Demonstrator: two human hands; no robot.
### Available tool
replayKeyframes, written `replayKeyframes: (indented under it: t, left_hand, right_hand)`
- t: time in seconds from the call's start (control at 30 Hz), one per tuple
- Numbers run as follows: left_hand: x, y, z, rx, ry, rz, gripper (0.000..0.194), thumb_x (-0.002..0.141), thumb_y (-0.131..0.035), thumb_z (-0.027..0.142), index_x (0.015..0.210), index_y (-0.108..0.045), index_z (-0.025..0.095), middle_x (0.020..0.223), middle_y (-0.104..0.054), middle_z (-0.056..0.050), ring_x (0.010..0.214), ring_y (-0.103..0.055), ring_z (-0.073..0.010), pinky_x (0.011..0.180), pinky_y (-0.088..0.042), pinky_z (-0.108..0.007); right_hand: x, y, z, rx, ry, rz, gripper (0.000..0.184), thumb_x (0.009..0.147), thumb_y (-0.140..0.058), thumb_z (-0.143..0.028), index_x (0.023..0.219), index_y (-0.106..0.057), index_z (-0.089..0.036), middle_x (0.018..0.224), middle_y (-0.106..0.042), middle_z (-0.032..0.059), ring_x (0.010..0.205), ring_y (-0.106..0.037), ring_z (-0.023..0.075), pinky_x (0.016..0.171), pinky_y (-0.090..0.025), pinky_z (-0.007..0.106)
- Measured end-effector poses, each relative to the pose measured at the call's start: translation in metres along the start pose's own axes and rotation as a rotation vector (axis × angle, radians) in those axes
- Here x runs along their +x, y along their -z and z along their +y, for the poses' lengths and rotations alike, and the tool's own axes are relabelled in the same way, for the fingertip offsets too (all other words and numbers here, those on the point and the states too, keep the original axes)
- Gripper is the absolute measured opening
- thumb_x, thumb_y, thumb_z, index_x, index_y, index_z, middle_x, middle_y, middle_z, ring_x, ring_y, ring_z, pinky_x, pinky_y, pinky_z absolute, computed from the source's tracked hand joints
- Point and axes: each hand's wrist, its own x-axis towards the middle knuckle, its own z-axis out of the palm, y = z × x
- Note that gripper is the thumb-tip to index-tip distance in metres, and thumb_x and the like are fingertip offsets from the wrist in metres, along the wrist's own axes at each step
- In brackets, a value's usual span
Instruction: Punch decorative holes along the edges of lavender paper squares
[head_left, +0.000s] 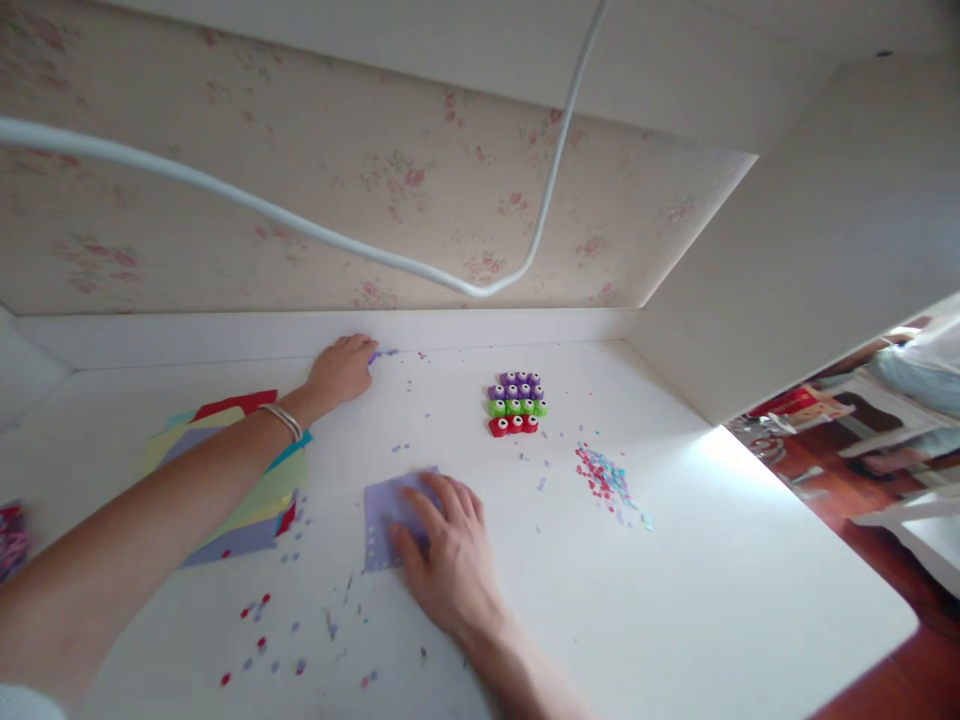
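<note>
Lilac sheet (379,510): lay flat on a white tabletop (675,600), near the middle of the work area, small holes lining its left and near edges. Its place in front of the body seemed to suit close handling.
Right hand (454,560): rested over the sheet's right part, fingers parted and slightly bent, thumb set apart. It gripped nothing visible; the spread touch appeared to keep thin paper from sliding.
Left hand (341,370): reached to the far side, beside the raised back board (480,328), fingers bent downward. Whether they were closed on anything could not be told.
Purple piece (373,357): showed at those fingertips, too small and blurred to identify.
Coloured sheets (262,500): lay loosely overlapped under the left forearm, yellow, red, blue and lilac edges fanned out, a layout that left several colours within easy reach.
Eyed figures (514,407): stood in tight rows beyond the right hand, purple at the back, green between, red in front, apparently grouped by colour to be told apart at a glance.
Confetti heap (600,475): sat right of the figures, red and pale blue bits gathered together, seemingly to limit the scatter.
Loose bits (262,643): dotted the near left surface, without evident order.
</note>
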Motion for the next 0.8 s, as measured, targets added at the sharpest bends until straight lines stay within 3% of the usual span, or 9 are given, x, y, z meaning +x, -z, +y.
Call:
replayKeyframes:
  t: [0.13,0.23,0.33,0.5,0.6,0.7,0.8]
  left_hand:
    - [-0.007,0.002,-0.010,-0.019,-0.044,-0.123,0.048,0.077,-0.040,0.001,0.115,-0.065,0.016,0.121,-0.057,-0.010,0.101,-0.059,-0.0213,0.091,-0.044,-0.030]
    - [-0.019,0.011,-0.013,-0.029,-0.046,-0.189,0.040,0.081,-0.043,0.007,0.110,-0.067,0.018,0.115,-0.058,-0.010,0.090,-0.062,-0.0210,0.082,-0.047,-0.031]
    - [-0.039,0.023,-0.012,-0.048,-0.057,-0.246,0.030,0.087,-0.047,0.022,0.107,-0.069,0.019,0.109,-0.060,-0.010,0.089,-0.063,-0.0226,0.080,-0.047,-0.032]
    - [-0.093,0.041,0.009,-0.109,-0.104,-0.308,0.027,0.087,-0.055,0.040,0.096,-0.071,0.021,0.100,-0.067,-0.008,0.097,-0.063,-0.0249,0.081,-0.045,-0.031]
    - [-0.132,0.048,0.026,-0.154,-0.101,-0.316,0.027,0.085,-0.058,0.043,0.098,-0.070,0.023,0.097,-0.068,-0.007,0.096,-0.064,-0.0253,0.079,-0.046,-0.031]
    - [-0.170,0.051,0.037,-0.299,-0.078,-0.285,0.020,0.082,-0.064,0.037,0.099,-0.068,0.026,0.091,-0.068,-0.004,0.089,-0.065,-0.0230,0.078,-0.047,-0.031]
    - [-0.201,0.050,0.042,-0.428,-0.004,-0.198,0.021,0.085,-0.059,0.029,0.105,-0.067,0.028,0.100,-0.068,-0.003,0.090,-0.065,-0.0203,0.084,-0.048,-0.032]
  right_hand:
    - [-0.003,-0.013,0.010,-0.079,-0.112,0.081,0.061,0.089,-0.054,-0.043,0.139,-0.045,-0.009,0.148,-0.038,0.0195,0.139,-0.029,0.0337,0.110,-0.035,0.052]
    - [-0.005,-0.019,0.016,-0.137,-0.130,0.068,0.069,0.087,-0.055,-0.047,0.139,-0.044,-0.003,0.152,-0.031,0.0221,0.142,-0.022,0.0359,0.112,-0.032,0.053]
    - [-0.005,-0.017,0.018,-0.158,-0.125,0.031,0.066,0.087,-0.054,-0.047,0.135,-0.051,-0.002,0.149,-0.037,0.0213,0.142,-0.025,0.0344,0.114,-0.032,0.050]
    - [-0.005,-0.009,0.018,-0.145,-0.083,0.004,0.056,0.089,-0.052,-0.046,0.132,-0.055,-0.011,0.144,-0.047,0.0153,0.137,-0.035,0.0303,0.112,-0.035,0.047]
    - [-0.005,-0.009,0.022,-0.156,-0.110,0.064,0.065,0.089,-0.050,-0.053,0.139,-0.047,-0.011,0.147,-0.042,0.0163,0.141,-0.027,0.0322,0.111,-0.033,0.051]
    - [-0.004,-0.011,0.029,-0.205,-0.157,0.087,0.077,0.086,-0.053,-0.056,0.140,-0.043,-0.002,0.150,-0.036,0.0228,0.144,-0.021,0.0361,0.113,-0.029,0.052]
    - [-0.002,-0.010,0.034,-0.213,-0.137,0.054,0.064,0.086,-0.055,-0.048,0.133,-0.053,-0.005,0.146,-0.042,0.0216,0.140,-0.030,0.0349,0.114,-0.027,0.050]
